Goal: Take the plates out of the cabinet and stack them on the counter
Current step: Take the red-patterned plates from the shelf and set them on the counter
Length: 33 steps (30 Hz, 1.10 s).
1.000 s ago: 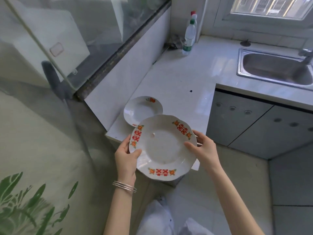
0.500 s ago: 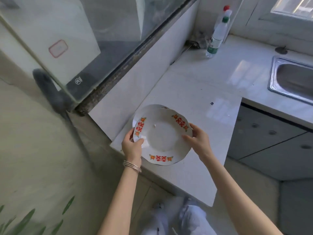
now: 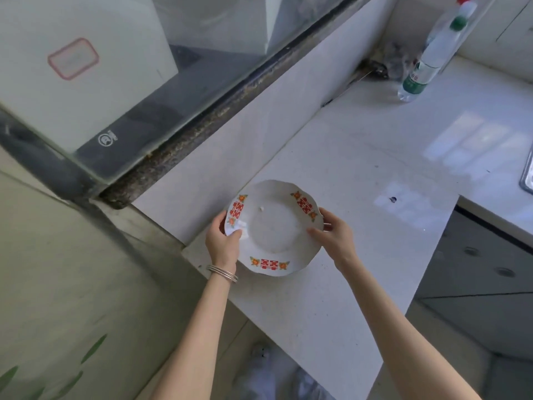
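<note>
A white scalloped plate with red and orange patterns on its rim lies over the near left part of the white counter. My left hand grips its left edge, thumb on the rim. My right hand holds its right edge. The plate covers the smaller plate that stood on this spot; only a thin white rim shows at the far side. I cannot tell whether the held plate rests fully on it.
Two plastic bottles stand in the far corner of the counter. A steel sink edge shows at the right. Grey cabinet doors sit below the counter. A glass partition rises on the left.
Both hands carried the plate forward from in front of the counter's edge and lowered it over the smaller plate on the counter. The view moved closer.
</note>
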### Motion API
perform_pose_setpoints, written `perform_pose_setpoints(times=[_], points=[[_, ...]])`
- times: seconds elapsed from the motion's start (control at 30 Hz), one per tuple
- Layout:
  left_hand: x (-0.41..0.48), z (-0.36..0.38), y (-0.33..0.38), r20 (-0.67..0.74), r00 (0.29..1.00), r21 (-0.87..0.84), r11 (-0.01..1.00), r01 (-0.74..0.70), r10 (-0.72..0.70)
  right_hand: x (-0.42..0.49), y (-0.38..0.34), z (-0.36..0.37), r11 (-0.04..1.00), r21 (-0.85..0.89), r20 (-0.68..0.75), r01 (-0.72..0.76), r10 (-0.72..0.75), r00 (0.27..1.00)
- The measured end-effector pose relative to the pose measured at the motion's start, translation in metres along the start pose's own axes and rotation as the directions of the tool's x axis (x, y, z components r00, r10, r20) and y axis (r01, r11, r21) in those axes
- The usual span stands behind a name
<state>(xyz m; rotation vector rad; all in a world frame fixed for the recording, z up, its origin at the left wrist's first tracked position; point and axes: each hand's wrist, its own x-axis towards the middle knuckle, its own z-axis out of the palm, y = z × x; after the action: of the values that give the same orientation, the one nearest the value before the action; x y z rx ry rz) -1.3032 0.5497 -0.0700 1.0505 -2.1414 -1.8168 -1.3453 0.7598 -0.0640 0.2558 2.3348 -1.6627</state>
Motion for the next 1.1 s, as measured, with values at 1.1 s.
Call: perform_pose_setpoints(times=[1.1], points=[[-0.012, 0.008, 0.033, 0.196, 0.927, 0.4, 0.837, -0.374, 0.32, 0.004, -0.022, -0.039, 0.935, -0.278, -0.014, 0.221, -0.234, 0.972]])
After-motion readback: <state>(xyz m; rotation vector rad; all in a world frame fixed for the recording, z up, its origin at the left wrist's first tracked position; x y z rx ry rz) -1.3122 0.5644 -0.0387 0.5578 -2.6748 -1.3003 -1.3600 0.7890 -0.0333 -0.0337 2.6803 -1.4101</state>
